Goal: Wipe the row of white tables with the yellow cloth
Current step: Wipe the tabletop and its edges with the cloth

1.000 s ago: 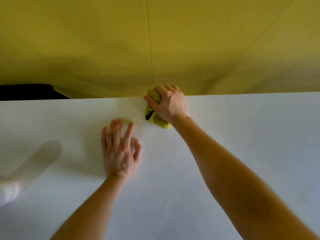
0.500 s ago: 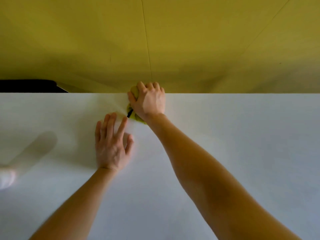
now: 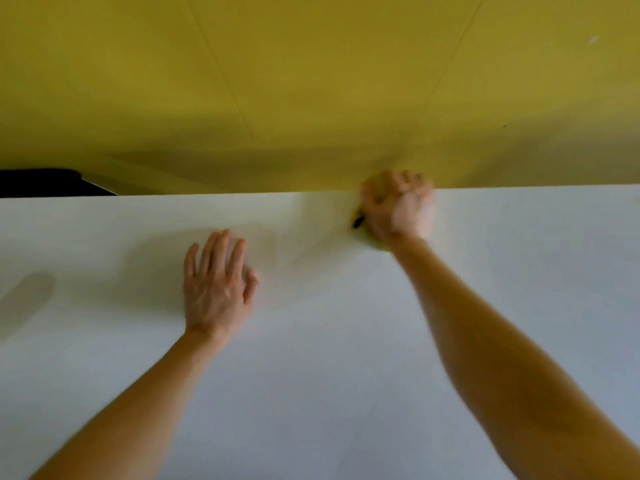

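Note:
A white table (image 3: 346, 375) fills the lower half of the head view. My right hand (image 3: 398, 206) grips a bunched yellow cloth (image 3: 375, 242) at the table's far edge, right of centre; only a small yellow strip and a dark tag show under the palm, and the hand is blurred. My left hand (image 3: 216, 285) lies flat on the tabletop left of centre, fingers straight and slightly spread, holding nothing.
A yellow floor (image 3: 311, 81) lies beyond the table's far edge. A dark object (image 3: 38, 181) sits at the far left, just past the edge. A soft shadow (image 3: 24, 296) falls on the table at the left.
My right hand has slid the cloth to the right along the far edge, after moving left in the earlier frames. My left hand has stayed flat on the table.

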{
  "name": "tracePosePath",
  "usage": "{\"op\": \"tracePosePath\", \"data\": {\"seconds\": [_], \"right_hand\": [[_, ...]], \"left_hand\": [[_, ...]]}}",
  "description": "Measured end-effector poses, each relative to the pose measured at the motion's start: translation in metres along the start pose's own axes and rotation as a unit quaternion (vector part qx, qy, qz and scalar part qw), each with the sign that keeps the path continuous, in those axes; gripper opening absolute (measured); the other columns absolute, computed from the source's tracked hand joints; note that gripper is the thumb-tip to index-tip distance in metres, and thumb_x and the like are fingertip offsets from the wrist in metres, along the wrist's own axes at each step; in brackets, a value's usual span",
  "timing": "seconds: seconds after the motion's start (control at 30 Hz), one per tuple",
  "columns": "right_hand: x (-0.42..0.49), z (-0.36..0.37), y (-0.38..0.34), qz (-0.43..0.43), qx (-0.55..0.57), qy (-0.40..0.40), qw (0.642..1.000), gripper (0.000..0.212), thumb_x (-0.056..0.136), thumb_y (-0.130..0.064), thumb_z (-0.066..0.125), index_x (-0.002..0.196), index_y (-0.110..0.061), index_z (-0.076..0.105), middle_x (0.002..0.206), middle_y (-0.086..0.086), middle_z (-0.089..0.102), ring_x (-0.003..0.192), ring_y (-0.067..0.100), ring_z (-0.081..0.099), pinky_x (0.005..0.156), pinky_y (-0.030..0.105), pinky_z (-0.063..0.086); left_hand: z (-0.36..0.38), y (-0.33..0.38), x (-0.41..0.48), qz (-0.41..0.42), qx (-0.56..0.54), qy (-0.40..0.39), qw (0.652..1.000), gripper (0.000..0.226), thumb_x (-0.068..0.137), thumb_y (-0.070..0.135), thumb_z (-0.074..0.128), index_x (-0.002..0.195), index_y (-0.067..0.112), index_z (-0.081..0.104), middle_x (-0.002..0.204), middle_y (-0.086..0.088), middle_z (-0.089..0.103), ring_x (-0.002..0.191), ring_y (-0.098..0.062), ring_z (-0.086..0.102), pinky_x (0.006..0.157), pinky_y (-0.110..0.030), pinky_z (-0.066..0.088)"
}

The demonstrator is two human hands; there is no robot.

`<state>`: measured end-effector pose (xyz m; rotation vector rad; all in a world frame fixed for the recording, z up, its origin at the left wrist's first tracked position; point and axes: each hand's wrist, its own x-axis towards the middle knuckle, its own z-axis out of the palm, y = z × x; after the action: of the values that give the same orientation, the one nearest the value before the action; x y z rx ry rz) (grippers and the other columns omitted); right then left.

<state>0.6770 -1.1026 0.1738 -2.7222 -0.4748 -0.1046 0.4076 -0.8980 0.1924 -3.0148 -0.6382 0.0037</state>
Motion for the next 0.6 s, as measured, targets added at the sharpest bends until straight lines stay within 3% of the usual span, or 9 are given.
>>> {"op": "tracePosePath", "data": {"seconds": [0.13,0.27,0.37,0.47,0.53,0.6], "right_hand": [[-0.013,0.023,-0.093,-0.111,0.068,-0.079,0.988,0.034,0.094,-0.051,0.067,0.092,-0.017,0.072,0.091,0.014,0.072,0.092,0.039,0.064,0.084,0.045,0.046],[0.010,0.010,-0.031,-0.159,0.072,-0.087,0.981,0.039,0.095,-0.058,0.064,0.096,-0.019,0.073,0.094,0.011,0.075,0.094,0.038,0.067,0.085,0.044,0.047],[0.025,-0.012,0.081,-0.103,0.070,-0.002,0.992,0.037,0.093,-0.056,0.068,0.091,-0.020,0.073,0.089,0.010,0.075,0.086,0.040,0.067,0.081,0.044,0.050],[0.038,-0.051,0.187,-0.045,0.044,0.041,0.997,0.037,0.097,-0.057,0.067,0.100,-0.021,0.075,0.092,0.009,0.074,0.088,0.040,0.065,0.090,0.046,0.049],[0.044,-0.062,0.212,0.030,0.007,0.069,0.997,0.037,0.097,-0.055,0.065,0.095,-0.018,0.074,0.091,0.010,0.073,0.088,0.041,0.063,0.099,0.048,0.047],[0.042,-0.050,0.188,0.097,-0.018,0.086,0.991,0.034,0.093,-0.048,0.065,0.088,-0.015,0.071,0.088,0.013,0.072,0.087,0.041,0.061,0.101,0.048,0.046]], "left_hand": [[-0.002,0.091,0.020,0.010,-0.031,0.018,0.999,0.057,0.111,0.042,0.045,0.150,0.002,0.054,0.156,-0.022,0.053,0.148,-0.040,0.049,0.125,-0.059,0.034],[-0.002,0.157,0.039,-0.027,-0.071,0.049,0.996,0.055,0.110,0.042,0.048,0.147,0.002,0.054,0.148,-0.023,0.054,0.137,-0.044,0.051,0.120,-0.059,0.038],[0.006,0.198,0.043,0.002,-0.075,0.035,0.997,0.062,0.108,0.046,0.050,0.155,0.005,0.050,0.152,-0.023,0.051,0.148,-0.044,0.045,0.124,-0.063,0.033],[0.017,0.217,0.041,-0.015,-0.093,0.038,0.995,0.062,0.106,0.049,0.052,0.157,0.013,0.053,0.160,-0.023,0.045,0.157,-0.046,0.037,0.128,-0.067,0.023],[0.025,0.216,0.040,-0.020,-0.103,0.054,0.993,0.060,0.106,0.047,0.051,0.155,0.014,0.056,0.161,-0.024,0.045,0.158,-0.046,0.036,0.129,-0.068,0.022],[0.027,0.213,0.039,-0.020,-0.110,0.064,0.992,0.059,0.106,0.047,0.052,0.155,0.013,0.057,0.160,-0.024,0.046,0.158,-0.046,0.037,0.129,-0.068,0.022]]}}
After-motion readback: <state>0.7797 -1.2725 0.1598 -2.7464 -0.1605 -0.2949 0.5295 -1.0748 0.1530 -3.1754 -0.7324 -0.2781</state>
